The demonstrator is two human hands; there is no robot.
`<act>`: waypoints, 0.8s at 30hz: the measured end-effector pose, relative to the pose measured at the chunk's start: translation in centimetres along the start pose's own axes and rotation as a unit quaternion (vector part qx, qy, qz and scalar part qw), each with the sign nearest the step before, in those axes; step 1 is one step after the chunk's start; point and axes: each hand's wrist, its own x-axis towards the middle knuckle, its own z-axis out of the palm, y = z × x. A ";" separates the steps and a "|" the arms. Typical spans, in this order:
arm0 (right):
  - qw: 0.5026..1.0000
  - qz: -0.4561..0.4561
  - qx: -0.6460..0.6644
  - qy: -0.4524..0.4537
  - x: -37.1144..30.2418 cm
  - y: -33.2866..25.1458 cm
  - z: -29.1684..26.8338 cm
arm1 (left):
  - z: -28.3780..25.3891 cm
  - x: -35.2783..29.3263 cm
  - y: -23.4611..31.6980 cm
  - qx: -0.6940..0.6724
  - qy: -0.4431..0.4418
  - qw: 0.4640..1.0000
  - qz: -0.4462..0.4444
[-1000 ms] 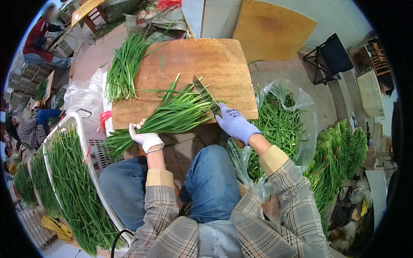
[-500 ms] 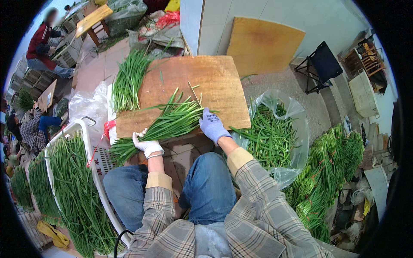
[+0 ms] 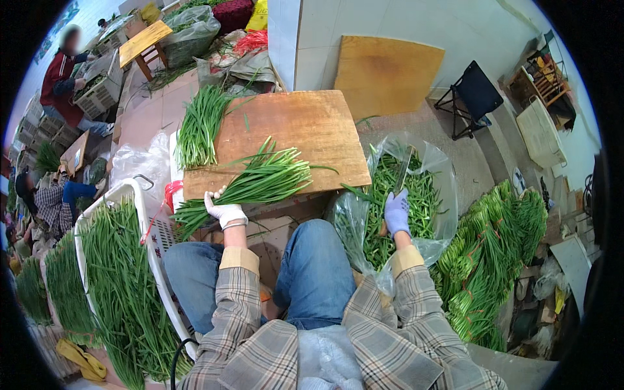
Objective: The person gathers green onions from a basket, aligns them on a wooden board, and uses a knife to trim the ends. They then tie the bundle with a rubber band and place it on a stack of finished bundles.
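The left grip, a hand in a white glove, is curled round the leafy end of a bunch of garlic chives, fingers closed over the leaves; the bunch lies slantwise across the near edge of a brown wooden desk, its pale stem ends pointing right and its leaf tips hanging over the edge at the left; one loose leaf curves out past the stems.

The right grip, in a lilac glove, is closed round the handle of a kitchen knife, well apart from the bunch; the blade points away from the person, above a clear plastic bag of chopped green trimmings standing to the right of the desk; whether the blade touches the trimmings I cannot tell.

A second bunch of chives lies at the desk's far left corner, stem ends toward the person; left of the person's knees stands a white plastic basket filled with long chives; beyond the bag, on the right, chives tied with red bands lie heaped; a black folding chair stands farther back, near a wooden board leaning on the wall.
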 end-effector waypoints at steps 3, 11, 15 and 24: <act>0.992 -0.119 -0.027 -0.006 0.1 -0.8 -0.2 | 0.6 -0.5 0.9 -0.006 -0.104 0.994 -0.016; 0.956 -0.260 -0.112 -0.074 4.3 -4.8 2.9 | 7.1 -6.5 1.6 -0.066 -0.283 0.950 -0.110; 0.935 -0.182 0.241 -0.186 4.7 -2.9 0.2 | 9.1 -10.2 0.4 -0.124 -0.317 0.919 -0.199; 0.698 0.113 0.511 -0.489 -7.2 3.1 -6.5 | -1.4 -15.1 -0.5 -0.018 -0.228 0.935 -0.273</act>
